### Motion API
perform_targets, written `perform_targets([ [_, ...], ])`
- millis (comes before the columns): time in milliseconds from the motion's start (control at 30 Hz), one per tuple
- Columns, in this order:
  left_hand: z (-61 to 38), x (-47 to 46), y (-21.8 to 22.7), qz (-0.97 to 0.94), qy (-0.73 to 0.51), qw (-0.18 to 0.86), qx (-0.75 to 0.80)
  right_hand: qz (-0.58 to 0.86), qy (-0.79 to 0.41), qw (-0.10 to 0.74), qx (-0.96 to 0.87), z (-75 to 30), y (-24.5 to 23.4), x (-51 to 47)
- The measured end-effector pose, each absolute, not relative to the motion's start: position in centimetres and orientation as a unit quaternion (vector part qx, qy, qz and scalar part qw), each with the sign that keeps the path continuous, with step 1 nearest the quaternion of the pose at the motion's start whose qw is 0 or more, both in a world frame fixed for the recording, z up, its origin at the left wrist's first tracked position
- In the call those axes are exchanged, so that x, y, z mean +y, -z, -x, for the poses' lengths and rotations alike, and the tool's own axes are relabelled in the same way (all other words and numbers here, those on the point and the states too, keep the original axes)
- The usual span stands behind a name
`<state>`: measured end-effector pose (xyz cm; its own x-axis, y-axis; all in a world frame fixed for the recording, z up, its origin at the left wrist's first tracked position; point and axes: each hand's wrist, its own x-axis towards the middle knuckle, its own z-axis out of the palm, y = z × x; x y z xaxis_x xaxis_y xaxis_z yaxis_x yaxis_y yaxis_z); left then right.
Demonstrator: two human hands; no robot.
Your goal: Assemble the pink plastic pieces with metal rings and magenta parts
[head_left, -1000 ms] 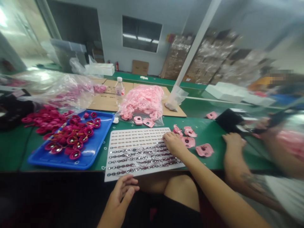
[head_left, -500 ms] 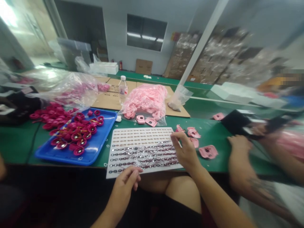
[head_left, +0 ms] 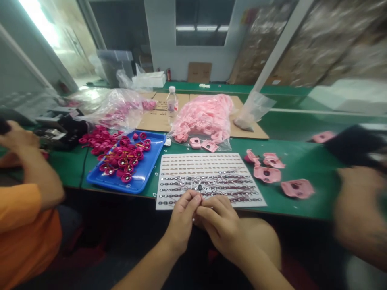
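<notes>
My left hand [head_left: 183, 217] and my right hand [head_left: 220, 221] meet at the fingertips over the near edge of a white sheet [head_left: 159, 204]. A small dark round part [head_left: 200, 187] sticks up from the pinched fingers of my left hand. My right thumb and fingers are pressed together right beside it; what they grip is hidden. Across the sheet run rows of narrow slots, and its nearer rows carry many small dark round parts with thin reddish-brown wires and tangled pale rings.
To the left is a blue tray [head_left: 139, 183] of magenta round pieces. Pink shells fill a clear bag [head_left: 202, 117] behind the sheet; several loose pink shells [head_left: 267, 174] lie right. A bottle [head_left: 172, 105] stands behind. Co-workers' arms [head_left: 39, 161] show on both sides.
My right hand has left the sheet's right edge and come down left to join my left hand. The dark round part now shows at the fingertips. My view has swung left.
</notes>
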<state>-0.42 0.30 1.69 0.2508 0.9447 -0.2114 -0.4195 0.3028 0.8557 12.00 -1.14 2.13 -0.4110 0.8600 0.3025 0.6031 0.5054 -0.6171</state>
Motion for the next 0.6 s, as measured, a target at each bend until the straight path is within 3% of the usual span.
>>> perform_targets([
  [267,-0.2,0.2,-1.6,-0.433,-0.484,0.606,0.459,0.547,-0.377,0.479,-0.574,-10.9,-2.4,-0.5],
  [400,0.4,0.2,-2.2,-0.549,-0.437,0.506,0.501,0.541,-0.473,0.459,-0.522,-10.9,-2.8,0.0],
  [600,2.2,1.4,-3.5,-0.669,-0.391,0.348,0.528,0.55,-0.394,0.415,-0.608,-12.2,-3.8,-0.3],
])
